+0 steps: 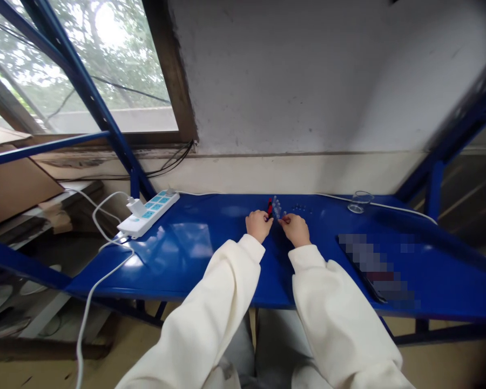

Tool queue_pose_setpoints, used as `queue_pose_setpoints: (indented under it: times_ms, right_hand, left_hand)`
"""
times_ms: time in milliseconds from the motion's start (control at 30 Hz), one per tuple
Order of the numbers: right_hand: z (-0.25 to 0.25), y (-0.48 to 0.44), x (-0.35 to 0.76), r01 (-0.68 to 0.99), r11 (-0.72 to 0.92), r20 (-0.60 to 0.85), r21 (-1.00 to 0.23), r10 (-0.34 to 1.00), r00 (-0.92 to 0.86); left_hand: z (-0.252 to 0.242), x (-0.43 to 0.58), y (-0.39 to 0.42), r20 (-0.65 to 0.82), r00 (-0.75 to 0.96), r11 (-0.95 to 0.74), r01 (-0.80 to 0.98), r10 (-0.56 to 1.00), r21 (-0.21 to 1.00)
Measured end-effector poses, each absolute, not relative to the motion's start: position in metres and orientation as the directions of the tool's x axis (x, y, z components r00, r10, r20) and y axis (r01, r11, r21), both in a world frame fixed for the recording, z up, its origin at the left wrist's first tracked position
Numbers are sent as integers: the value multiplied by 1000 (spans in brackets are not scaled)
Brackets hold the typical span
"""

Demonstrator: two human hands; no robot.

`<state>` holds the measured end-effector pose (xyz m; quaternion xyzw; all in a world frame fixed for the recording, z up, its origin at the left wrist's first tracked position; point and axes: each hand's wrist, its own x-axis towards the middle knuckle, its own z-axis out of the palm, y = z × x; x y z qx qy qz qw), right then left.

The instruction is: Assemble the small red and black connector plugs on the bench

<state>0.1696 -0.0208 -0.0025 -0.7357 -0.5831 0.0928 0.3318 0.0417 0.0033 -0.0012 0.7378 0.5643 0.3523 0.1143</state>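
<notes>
Both my arms in white sleeves reach out over a blue table. My left hand is curled closed, its fingers at a small red piece standing beside a cluster of small clear tubes. My right hand is pinched closed right next to those tubes; what its fingertips hold is too small to name. A row of tiny dark dots lies on the table just behind my right hand.
A white power strip with a plugged-in adapter and white cable lies at the table's left. A clear glass dish sits at the back right. A dark flat object rests at right. Wall and window stand behind.
</notes>
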Motion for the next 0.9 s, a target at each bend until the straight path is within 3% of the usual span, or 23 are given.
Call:
queue_pose_setpoints:
  times_ms: [133,333,467,700,800,900]
  right_hand:
    - [-2,-19,165,820,-188,171,-540,930,326]
    - [-5,-19,164,847,-226,123,-481,939,320]
    - [-5,-19,164,853,-217,127,-474,942,310]
    - [-6,-18,164,859,-220,134,-462,940,313]
    - [-5,-20,162,865,-221,141,-451,939,314]
    - [-2,-24,160,862,-240,151,-447,929,337]
  left_hand:
    - [-6,43,2,372,133,-304,840,919,450]
    - [-8,42,1,341,140,-285,859,930,425]
    - [-3,37,-6,416,153,-340,840,896,423]
    - [-2,34,-13,510,285,-481,821,812,307]
    - [-3,34,-10,540,248,-470,822,804,323]
    - [-2,31,-5,541,166,-436,795,824,421]
